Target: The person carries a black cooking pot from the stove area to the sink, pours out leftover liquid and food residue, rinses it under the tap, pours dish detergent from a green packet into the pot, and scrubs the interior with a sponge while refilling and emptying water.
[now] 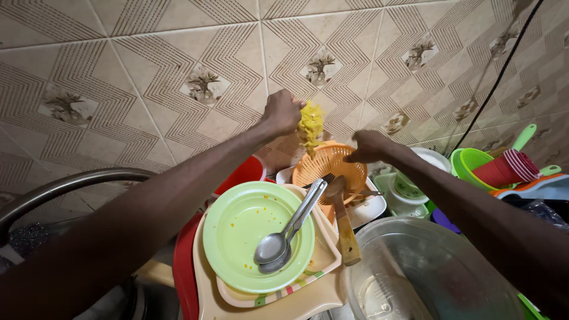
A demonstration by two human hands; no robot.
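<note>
- At the far left, a curved metal tap (77,181) arches over a sink that is mostly hidden under the left arm.
- Next to it, a stack of dirty dishes waits unwashed: a green plate (237,228) with yellow crumbs sits on a cream tray (267,305), and two spoons (281,246) lie across the plate.
- Above the stack, the left hand (283,111) is closed tight on a yellow scrubbing sponge (310,125), holding it up in front of the tiled wall (148,71).
- Just below the sponge, an orange strainer (329,169) rests among the dishes with a wooden-handled utensil (345,228) leaning against it; by the look of it, the scrubbing of this pile has barely started.
- At the strainer's right rim, the right hand (368,147) curls its fingers over the edge, seemingly gripping it.
- Lower right, a clear plastic tub (438,261) stands empty.
- Far right, green bowls (471,163) and red cups (504,169) are piled together; whether they are clean I cannot tell.
</note>
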